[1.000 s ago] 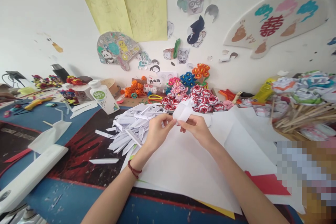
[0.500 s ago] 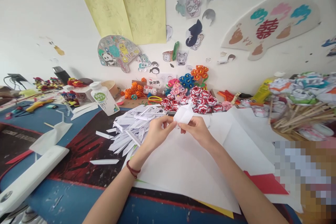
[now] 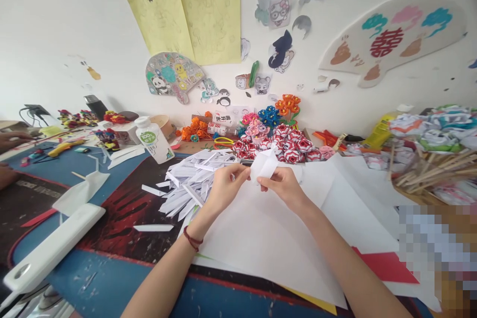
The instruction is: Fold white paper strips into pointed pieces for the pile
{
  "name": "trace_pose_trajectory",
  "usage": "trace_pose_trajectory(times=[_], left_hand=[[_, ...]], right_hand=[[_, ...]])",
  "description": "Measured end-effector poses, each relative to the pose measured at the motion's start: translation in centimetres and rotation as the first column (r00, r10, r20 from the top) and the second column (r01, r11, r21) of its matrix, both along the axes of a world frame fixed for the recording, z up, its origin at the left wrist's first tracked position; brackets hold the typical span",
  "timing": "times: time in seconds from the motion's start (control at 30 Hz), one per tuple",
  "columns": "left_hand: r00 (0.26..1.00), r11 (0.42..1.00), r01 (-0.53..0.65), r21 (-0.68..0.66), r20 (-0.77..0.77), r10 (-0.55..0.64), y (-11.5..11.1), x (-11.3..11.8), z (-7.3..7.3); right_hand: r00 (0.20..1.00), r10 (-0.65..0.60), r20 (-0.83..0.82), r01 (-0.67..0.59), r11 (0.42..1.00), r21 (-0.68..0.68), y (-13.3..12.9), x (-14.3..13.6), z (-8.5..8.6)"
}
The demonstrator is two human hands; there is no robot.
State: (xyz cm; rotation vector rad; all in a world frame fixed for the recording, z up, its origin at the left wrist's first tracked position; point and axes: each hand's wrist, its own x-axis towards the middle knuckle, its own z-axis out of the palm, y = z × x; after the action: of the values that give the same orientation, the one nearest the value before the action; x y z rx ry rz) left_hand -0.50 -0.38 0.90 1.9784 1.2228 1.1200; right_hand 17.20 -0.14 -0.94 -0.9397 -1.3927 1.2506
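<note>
Both hands hold a small folded white paper piece (image 3: 264,165) above large white sheets (image 3: 261,228). My left hand (image 3: 230,185) pinches its left edge between thumb and fingers. At the lower right edge, my right hand (image 3: 283,184) grips it with the thumb in front; its other fingers are partly hidden behind. Just left of my left hand lies a heap of folded white paper strips (image 3: 186,179). One loose strip (image 3: 153,228) rests on the dark mat.
Behind the hands stand red-and-white paper flowers (image 3: 292,144) and a white bottle (image 3: 154,141). A long white device (image 3: 55,248) lies at left. Another person's hand (image 3: 13,140) shows at the far left edge. Wooden sticks (image 3: 436,169) are at right.
The view has shifted slightly, so the scene sits further right. The paper piece has turned a little between my fingers. Another person's hands have come into view at the left edge.
</note>
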Motion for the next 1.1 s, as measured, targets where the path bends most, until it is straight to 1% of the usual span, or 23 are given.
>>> trace_pose_trajectory(times=[0.1, 0.23, 0.33, 0.4, 0.5, 0.63, 0.73, 0.83, 0.93, 1.0, 1.1], left_hand=[[0.999, 0.999, -0.024, 0.021, -0.036, 0.025, -0.17, 0.10, 0.13], [0.992, 0.995, -0.093, 0.043, -0.078, 0.096, -0.39, 0.49, 0.13], [0.989, 0.997, -0.064, 0.036, -0.134, 0.068, -0.30, 0.59, 0.00], [0.985, 0.998, -0.031, 0.054, -0.168, 0.040, -0.24, 0.56, -0.06], [0.987, 0.996, 0.001, 0.094, -0.158, 0.014, -0.39, 0.54, -0.04], [0.984, 0.986, -0.033, 0.163, -0.167, 0.061, -0.71, 0.68, -0.05], [0.973, 0.983, -0.057, 0.176, -0.209, 0.094, -0.59, 0.72, -0.24], [0.965, 0.985, -0.058, 0.162, -0.242, 0.097, -0.31, 0.62, -0.40], [0.969, 0.986, -0.029, 0.163, -0.239, 0.067, -0.29, 0.54, -0.35], [0.967, 0.979, -0.006, 0.202, -0.247, 0.057, -0.46, 0.58, -0.32], [0.947, 0.955, 0.006, 0.297, -0.309, 0.090, -0.69, 0.72, -0.43]], right_hand=[[1.000, 0.006, 0.015, -0.006, 1.000, -0.005, -0.07, -0.10, -0.04], [1.000, 0.002, 0.010, -0.002, 1.000, -0.015, -0.16, -0.10, -0.13], [1.000, -0.014, -0.011, 0.014, 1.000, 0.000, -0.07, 0.06, -0.20], [1.000, -0.017, -0.018, 0.017, 1.000, 0.005, 0.03, 0.15, -0.24], [1.000, -0.006, -0.017, 0.006, 1.000, -0.001, 0.12, 0.12, -0.28], [0.999, 0.004, -0.038, -0.005, 1.000, -0.009, 0.07, -0.01, -0.27], [0.999, 0.001, -0.053, -0.001, 1.000, -0.011, 0.02, 0.04, -0.15], [0.998, -0.009, -0.066, 0.009, 1.000, -0.007, -0.03, 0.13, -0.01], [0.998, -0.017, -0.062, 0.017, 1.000, -0.004, -0.04, 0.11, -0.02], [0.999, -0.014, -0.045, 0.014, 1.000, -0.008, 0.00, 0.03, -0.15], [0.999, -0.014, -0.029, 0.014, 1.000, -0.020, 0.10, -0.07, -0.41]])
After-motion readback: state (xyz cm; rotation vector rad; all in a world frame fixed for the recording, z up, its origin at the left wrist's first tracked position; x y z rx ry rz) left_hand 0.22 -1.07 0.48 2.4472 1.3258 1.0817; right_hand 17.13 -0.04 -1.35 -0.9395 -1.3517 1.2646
